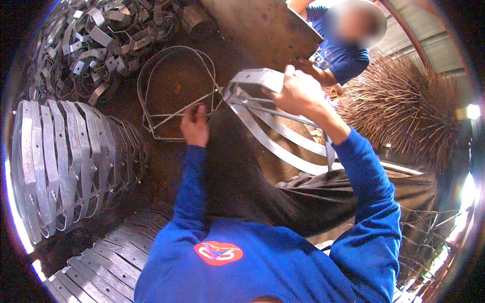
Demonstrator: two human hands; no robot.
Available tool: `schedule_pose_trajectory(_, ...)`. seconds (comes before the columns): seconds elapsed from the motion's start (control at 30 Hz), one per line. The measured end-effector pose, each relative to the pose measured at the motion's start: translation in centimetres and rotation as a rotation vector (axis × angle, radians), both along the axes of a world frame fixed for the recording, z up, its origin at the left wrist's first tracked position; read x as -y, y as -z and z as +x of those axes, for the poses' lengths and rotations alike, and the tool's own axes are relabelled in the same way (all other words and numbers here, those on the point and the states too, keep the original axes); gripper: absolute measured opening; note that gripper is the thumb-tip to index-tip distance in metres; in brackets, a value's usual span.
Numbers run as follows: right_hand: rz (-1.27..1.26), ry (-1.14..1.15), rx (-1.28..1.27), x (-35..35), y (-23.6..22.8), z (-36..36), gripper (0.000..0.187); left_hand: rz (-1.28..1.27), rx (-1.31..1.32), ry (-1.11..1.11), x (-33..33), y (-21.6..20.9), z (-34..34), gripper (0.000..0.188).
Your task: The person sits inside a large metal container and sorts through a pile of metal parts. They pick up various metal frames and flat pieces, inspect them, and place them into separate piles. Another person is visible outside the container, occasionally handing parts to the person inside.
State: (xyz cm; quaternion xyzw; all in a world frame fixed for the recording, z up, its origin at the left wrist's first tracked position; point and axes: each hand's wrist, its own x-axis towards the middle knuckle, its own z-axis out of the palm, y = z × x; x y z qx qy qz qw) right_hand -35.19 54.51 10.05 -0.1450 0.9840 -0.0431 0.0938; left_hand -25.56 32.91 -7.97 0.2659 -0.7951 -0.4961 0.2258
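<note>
**Two hands on wire and strap in a metal workshop**

Dark, rust-brown ground (177,86) spreads under the work, crowded with metal stock. At upper left lies a loose heap of bent strap offcuts (96,40); along the left edge sits a nested stack of curved galvanised bands (55,166), and flat strips (101,267) fan out near the lower left. To the right, a bristling pile of thin rusty rods (404,111) fills the background.

The left hand (195,125) is closed around the lower part of a thin wire frame (174,88), a rounded loop with straight cross wires, which lies over the ground just ahead of the person. The right hand (298,93) is clenched on the top of a curved strap assembly (273,121), several grey metal bands gathered at one end and arching down toward the person's right forearm. The end of the wire frame meets this assembly near its gathered tip.

Beyond, another person in a blue shirt (336,55) stands beside a brown metal sheet (262,25), one hand at its lower edge.
</note>
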Motion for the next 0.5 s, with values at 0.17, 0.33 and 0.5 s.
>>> schedule_pose_trajectory(0.17,0.062,-0.021,0.068,4.7,0.7,-4.4,0.078,0.372,-0.08,0.607,-15.2,-7.5,4.3,0.054)
schedule_pose_trajectory(0.33,0.123,0.06,0.168,8.4,2.3,-9.9,0.066,0.432,-0.087,0.396,-23.8,-6.5,4.3,0.094)
schedule_pose_trajectory(0.5,0.059,0.007,0.303,8.0,4.0,-15.6,0.079,0.419,-0.173,0.216,-23.1,-4.2,-0.4,0.068)
